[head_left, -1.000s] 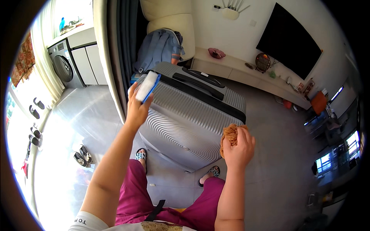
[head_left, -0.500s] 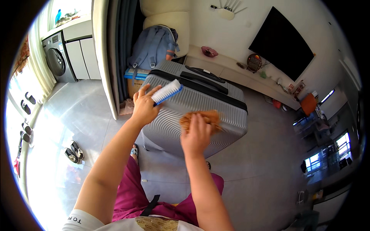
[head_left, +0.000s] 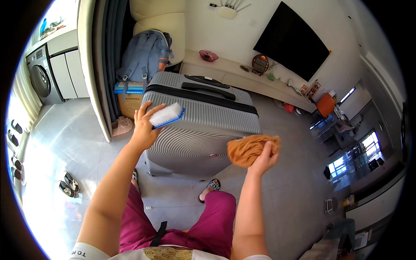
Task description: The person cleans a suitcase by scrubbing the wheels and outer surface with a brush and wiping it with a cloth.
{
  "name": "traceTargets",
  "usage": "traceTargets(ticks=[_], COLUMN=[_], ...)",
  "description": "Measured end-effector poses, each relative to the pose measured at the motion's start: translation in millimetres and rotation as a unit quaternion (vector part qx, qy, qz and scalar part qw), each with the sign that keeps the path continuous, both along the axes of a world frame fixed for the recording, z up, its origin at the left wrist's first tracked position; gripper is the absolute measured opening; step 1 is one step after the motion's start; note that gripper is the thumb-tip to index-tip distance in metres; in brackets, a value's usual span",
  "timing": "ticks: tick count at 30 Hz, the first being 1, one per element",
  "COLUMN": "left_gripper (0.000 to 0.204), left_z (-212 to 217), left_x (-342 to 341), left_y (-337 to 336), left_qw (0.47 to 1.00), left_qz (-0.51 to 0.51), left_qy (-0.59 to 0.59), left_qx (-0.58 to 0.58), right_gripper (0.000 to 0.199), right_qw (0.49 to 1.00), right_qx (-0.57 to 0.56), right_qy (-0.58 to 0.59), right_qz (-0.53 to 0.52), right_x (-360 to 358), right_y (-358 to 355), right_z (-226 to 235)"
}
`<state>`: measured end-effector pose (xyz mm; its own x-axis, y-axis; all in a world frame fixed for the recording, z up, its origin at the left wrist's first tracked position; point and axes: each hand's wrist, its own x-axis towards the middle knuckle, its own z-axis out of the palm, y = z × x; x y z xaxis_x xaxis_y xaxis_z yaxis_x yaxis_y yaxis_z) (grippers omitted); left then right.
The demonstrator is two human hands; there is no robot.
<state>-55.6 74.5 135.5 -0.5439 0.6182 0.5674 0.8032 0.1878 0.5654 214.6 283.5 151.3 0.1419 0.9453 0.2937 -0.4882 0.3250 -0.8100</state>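
Head view, the only one. A person stands over a grey ribbed suitcase (head_left: pixel 201 125) upright on the tiled floor (head_left: pixel 286 195), its black handles on top.

The left hand (head_left: pixel 145 128) is raised at the case's upper left corner, fingers wrapped round the blue back of a white-bristled scrub brush (head_left: pixel 167 115); the grip looks closed but light, held mostly by thumb and fingertips. The right hand (head_left: pixel 264 158) is closed on a bunched orange cloth (head_left: pixel 251 149), held in the air just off the case's lower right side, not touching it as far as I can tell.

Risks, as I judge them:
- The brush could slip from that shallow hold and drop onto the case or the feet, which are in open sandals (head_left: pixel 212 186) right at its base.
- Pressure high on the upright case might tip it or roll it toward the blue backpack (head_left: pixel 145 56) and cardboard box (head_left: pixel 130 104) behind.
- The loose cloth may snag a handle.
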Motion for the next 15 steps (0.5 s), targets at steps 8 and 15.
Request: traceTargets(ticks=[8,15], left_gripper=[0.042,0.045], left_z=[-9,-18], left_x=[-16,-20], left_y=[2,1], left_qw=[0.999,0.999], left_qz=[-0.008,-0.01], left_qy=[0.034,-0.025], left_qx=[-0.01,0.032], right_gripper=[0.061,0.056], right_qw=[0.976,0.966], right_qx=[-0.085,-0.091], right_qy=[-0.198,-0.237], right_qz=[-0.027,-0.047], right_x=[3,-25], right_y=[42,-19], right_z=[-152,-129])
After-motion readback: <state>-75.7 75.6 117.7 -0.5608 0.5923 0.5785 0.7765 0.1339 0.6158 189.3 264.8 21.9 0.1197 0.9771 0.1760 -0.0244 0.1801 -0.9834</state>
